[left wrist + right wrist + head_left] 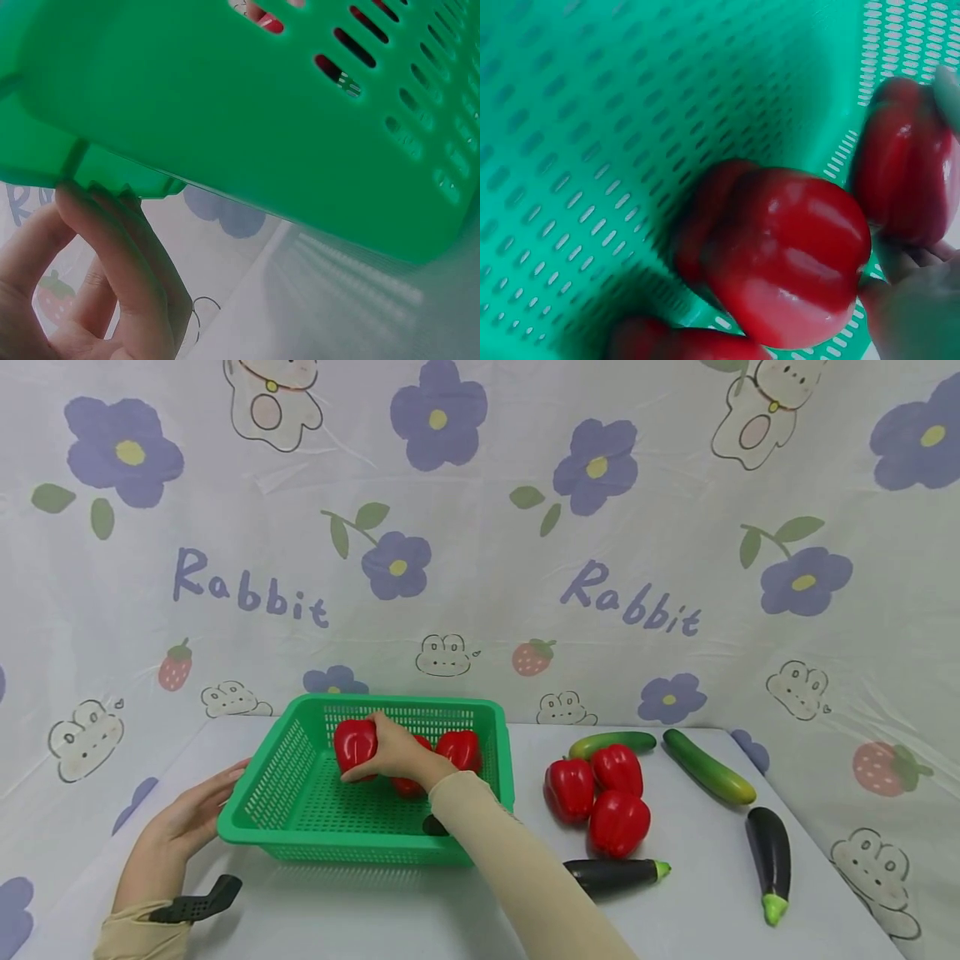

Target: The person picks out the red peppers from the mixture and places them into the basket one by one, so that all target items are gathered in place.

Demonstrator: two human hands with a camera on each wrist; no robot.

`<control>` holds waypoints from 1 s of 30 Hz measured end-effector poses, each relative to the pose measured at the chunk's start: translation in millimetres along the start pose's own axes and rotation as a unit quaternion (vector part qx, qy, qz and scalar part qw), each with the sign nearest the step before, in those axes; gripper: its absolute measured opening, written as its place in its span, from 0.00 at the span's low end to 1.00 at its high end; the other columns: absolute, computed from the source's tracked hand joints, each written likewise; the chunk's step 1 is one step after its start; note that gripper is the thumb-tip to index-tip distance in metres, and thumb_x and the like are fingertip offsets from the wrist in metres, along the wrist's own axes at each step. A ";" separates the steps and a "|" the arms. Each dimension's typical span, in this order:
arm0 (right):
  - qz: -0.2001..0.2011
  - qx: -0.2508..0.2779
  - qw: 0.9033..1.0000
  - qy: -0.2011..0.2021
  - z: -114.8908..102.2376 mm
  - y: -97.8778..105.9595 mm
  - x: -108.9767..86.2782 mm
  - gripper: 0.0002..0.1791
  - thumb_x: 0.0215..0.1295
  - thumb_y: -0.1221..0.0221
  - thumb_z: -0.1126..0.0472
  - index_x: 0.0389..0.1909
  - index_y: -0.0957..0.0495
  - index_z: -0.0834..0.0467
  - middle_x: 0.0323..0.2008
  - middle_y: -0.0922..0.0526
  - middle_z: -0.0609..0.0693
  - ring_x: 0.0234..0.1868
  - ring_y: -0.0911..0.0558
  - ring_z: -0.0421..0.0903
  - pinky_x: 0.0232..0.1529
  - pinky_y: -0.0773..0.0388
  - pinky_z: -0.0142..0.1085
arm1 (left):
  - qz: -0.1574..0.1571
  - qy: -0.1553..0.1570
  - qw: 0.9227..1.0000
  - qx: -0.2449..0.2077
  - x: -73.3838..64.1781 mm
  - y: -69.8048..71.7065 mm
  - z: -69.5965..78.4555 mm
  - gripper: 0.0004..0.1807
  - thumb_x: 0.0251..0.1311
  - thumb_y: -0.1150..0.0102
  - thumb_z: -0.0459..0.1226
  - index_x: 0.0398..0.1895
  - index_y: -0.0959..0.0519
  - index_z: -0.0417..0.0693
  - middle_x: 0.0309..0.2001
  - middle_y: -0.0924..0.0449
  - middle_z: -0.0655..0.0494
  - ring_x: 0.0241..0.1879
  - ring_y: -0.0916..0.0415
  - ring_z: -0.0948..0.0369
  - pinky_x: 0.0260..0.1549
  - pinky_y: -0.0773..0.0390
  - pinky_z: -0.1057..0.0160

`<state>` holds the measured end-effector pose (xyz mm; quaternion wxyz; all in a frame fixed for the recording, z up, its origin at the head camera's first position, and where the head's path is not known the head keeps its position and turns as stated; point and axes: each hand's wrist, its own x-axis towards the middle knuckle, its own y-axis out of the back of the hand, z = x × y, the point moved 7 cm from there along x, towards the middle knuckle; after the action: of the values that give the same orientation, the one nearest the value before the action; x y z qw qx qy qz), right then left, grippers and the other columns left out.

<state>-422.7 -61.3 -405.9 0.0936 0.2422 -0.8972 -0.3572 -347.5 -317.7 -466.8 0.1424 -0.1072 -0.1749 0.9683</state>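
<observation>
My right hand (401, 752) grips a red bell pepper (354, 747) inside the green basket (360, 839), toward its back left. In the right wrist view that bell pepper (907, 165) is at the right edge, with the fingers around it. Beside it lies another red bell pepper (787, 255), and one more shows partly at the bottom. The head view shows a bell pepper (459, 750) in the basket's right side. My left hand (191, 814) holds the basket's left rim, fingers bent and fingertips right at the edge in the left wrist view.
Right of the basket, three red bell peppers (618, 823) sit clustered on the white table (697, 877). Behind them lies a cucumber (611, 743), with another cucumber (708, 767) farther right. One eggplant (618, 875) lies in front, partly behind my sleeve; another eggplant (769, 856) is near the right edge.
</observation>
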 end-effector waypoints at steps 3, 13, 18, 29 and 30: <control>0.010 -0.026 1.000 -0.006 1.7 2.0 -0.2 0.47 0.50 0.27 0.48 0.67 0.41 0.54 0.57 0.26 0.50 0.58 0.27 0.47 0.48 0.17 0.39 | -0.012 -0.003 1.000 -0.002 0.6 -3.0 0.7 0.21 0.75 0.59 0.33 0.53 0.17 0.64 0.52 0.17 0.69 0.51 0.20 0.67 0.51 0.19 0.66; 0.017 -0.115 0.993 0.002 -0.9 1.0 3.8 0.46 0.48 0.27 0.44 0.65 0.39 0.54 0.58 0.25 0.47 0.61 0.27 0.45 0.77 0.49 0.52 | 0.023 0.015 1.000 0.000 -1.3 1.6 0.2 0.19 0.74 0.55 0.34 0.50 0.16 0.66 0.49 0.16 0.70 0.49 0.20 0.68 0.50 0.18 0.66; 0.011 -0.145 0.989 0.001 -1.7 0.7 2.8 0.45 0.48 0.28 0.42 0.63 0.38 0.54 0.56 0.23 0.47 0.61 0.26 0.44 0.77 0.51 0.53 | 0.019 0.005 1.000 0.016 -2.7 3.1 0.4 0.19 0.74 0.55 0.33 0.52 0.17 0.65 0.50 0.17 0.71 0.50 0.20 0.68 0.50 0.19 0.66; -0.005 -0.208 0.978 -0.020 0.3 -1.5 2.8 0.52 0.48 0.29 0.37 0.70 0.40 0.57 0.62 0.24 0.48 0.65 0.27 0.45 0.78 0.57 0.56 | 0.040 0.032 0.999 -0.012 1.2 3.3 -2.1 0.16 0.74 0.53 0.37 0.46 0.15 0.68 0.47 0.16 0.72 0.48 0.20 0.69 0.47 0.18 0.66; -0.006 -0.212 0.977 -0.021 0.6 -1.6 2.5 0.53 0.48 0.29 0.37 0.70 0.41 0.57 0.62 0.24 0.48 0.65 0.27 0.45 0.78 0.57 0.56 | 0.041 0.034 0.998 -0.016 1.7 3.0 -2.5 0.16 0.74 0.53 0.38 0.45 0.15 0.68 0.47 0.16 0.72 0.48 0.20 0.69 0.47 0.18 0.66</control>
<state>-424.5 -63.2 -407.5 0.1219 0.2146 -0.8016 -0.5445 -349.2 -319.1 -470.5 0.1069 -0.1494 -0.1815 0.9661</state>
